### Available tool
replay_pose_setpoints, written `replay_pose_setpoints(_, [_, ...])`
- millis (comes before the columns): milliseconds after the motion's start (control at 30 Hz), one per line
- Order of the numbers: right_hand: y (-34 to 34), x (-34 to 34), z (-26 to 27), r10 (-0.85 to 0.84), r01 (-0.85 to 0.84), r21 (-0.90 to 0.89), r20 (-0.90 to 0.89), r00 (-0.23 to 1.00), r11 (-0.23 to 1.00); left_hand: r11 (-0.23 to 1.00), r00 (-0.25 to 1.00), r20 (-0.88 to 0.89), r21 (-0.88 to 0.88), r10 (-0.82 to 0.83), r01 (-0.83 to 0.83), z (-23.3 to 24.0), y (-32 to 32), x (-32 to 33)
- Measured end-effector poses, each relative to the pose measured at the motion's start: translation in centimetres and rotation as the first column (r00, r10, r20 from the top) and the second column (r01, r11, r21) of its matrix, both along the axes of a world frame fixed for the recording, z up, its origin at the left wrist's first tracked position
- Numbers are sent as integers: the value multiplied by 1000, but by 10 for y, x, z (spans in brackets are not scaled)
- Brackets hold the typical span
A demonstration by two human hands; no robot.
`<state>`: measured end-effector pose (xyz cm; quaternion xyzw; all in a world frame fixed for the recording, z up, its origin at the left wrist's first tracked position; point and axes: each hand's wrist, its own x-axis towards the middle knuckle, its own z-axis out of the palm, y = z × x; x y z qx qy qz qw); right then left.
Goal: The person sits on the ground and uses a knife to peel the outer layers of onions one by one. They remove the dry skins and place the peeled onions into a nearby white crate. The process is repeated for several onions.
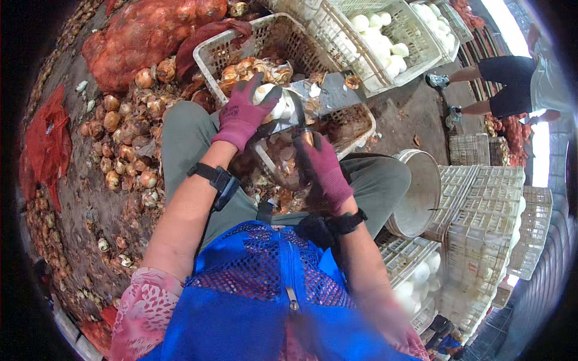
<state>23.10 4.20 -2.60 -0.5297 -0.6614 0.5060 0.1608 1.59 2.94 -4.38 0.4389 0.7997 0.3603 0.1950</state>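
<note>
My left hand (244,108), in a maroon glove with dark fingertips, grips a white peeled onion (273,104) over the board laid across a dirty plastic crate (368,131). My right hand (323,164), gloved alike, is closed around the handle of a knife (307,135). Its dark blade (298,108) points away from me, close against the onion's right side. The grey board (341,94) carries scraps of onion skin. Beyond my left hand, brown onion skins (253,70) lie in the crate.
Loose unpeeled onions (131,131) and a red mesh sack of onions (144,40) lie on the left. Crates of white peeled onions (379,45) stand at the upper right. A white bucket (415,194) and stacked crates (483,225) are beside my right knee. Another person (505,85) stands beyond.
</note>
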Motion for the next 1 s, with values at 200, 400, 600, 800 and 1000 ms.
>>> replay_pose_setpoints(200, [8, 11, -16, -177, 93, -404, -175, 969, 910, 983, 985, 71, 100, -160, 153, -2, -14, -16])
replay_pose_setpoints(400, [-23, 16, 5, -78, 81, 29, -95, 992, 996, 990, 989, 80, -54, -125, 129, 7, -19, -26])
replay_pose_setpoints(600, [-64, 13, 46, 85, -261, 445, 376, 923, 857, 992, 953, 277, 68, -124, 109, -40, -4, -39])
replay_pose_setpoints(800, [-39, 5, 21, -113, -543, 676, 671, 732, 497, 993, 970, 219, 77, -109, 94, -33, 1, -30])
replay_pose_setpoints(1000, [-18, 7, 36, -210, -614, 669, 729, 652, 418, 996, 993, 85, -19, -82, 84, 7, -5, -10])
